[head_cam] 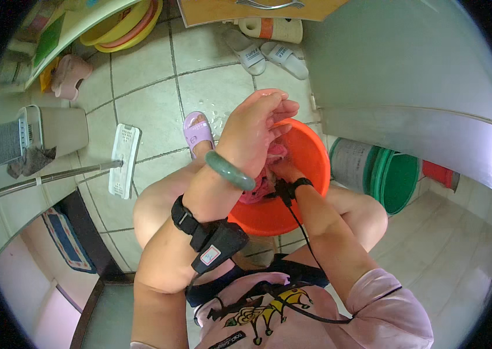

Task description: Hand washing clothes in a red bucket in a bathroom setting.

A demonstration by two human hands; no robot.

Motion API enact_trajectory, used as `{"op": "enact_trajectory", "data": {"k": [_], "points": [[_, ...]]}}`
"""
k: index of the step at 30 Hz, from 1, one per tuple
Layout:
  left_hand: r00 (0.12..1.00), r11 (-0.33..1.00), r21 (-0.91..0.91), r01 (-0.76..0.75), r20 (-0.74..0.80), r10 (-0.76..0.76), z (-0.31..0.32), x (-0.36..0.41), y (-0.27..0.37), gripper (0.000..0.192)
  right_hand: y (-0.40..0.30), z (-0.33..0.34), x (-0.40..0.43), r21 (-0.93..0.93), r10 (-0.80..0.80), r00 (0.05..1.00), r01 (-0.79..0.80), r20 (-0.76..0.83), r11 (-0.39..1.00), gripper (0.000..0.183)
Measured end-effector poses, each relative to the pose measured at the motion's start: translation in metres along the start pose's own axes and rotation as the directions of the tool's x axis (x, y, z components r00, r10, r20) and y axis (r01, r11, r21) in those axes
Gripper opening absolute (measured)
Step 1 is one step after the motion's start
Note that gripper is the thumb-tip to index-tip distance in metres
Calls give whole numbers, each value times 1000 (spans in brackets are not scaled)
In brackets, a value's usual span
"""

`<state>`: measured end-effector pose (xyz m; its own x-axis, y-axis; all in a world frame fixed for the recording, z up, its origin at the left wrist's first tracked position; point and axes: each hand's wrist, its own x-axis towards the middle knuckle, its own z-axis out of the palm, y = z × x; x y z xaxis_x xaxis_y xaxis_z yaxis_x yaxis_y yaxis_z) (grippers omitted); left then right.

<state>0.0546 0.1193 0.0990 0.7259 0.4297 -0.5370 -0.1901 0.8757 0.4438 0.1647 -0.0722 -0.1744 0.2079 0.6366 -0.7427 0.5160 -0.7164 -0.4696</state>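
Observation:
My left hand (254,126) is raised over the far left side of an orange plastic basin (313,148), its fingers slightly curled and apart, with nothing visible in it. A green bangle (229,171) circles that wrist. Down inside the basin, my right hand (288,171) grips a wet pink cloth (260,189); its fingertips are partly hidden in the folds. The cloth lies in the basin's left part, partly behind my left forearm. Black strapped devices with cables sit on my left forearm (219,244) and right wrist (287,191).
The basin stands between my knees on a tiled floor (145,100) with wet spots. A flat mop (124,161) lies left, near a grey bin (64,131) and a pink stool (71,78). Grey slippers (250,56) lie ahead. Green buckets (396,181) stand right, below a large grey panel (403,65).

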Motion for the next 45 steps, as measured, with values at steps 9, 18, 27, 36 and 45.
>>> {"op": "enact_trajectory", "data": {"k": [9,18,27,36,45], "points": [[988,995,22,-95,121,92,-5,6,-8,17,-59,-49,-121,642,-201,951,4,234,767,36],[986,989,41,-141,92,137,-11,-6,7,16,-70,-51,-174,423,-216,949,102,230,900,29],[979,982,-41,-187,75,189,-13,-4,25,13,-64,-56,-63,-398,-272,920,146,-281,906,66],[993,994,-13,-110,-30,110,-6,-9,20,13,-126,-8,26,-551,-179,974,76,-136,831,55],[992,992,-16,-121,-17,121,-7,-3,21,14,-68,27,43,-770,-412,892,129,-185,625,47]]}}
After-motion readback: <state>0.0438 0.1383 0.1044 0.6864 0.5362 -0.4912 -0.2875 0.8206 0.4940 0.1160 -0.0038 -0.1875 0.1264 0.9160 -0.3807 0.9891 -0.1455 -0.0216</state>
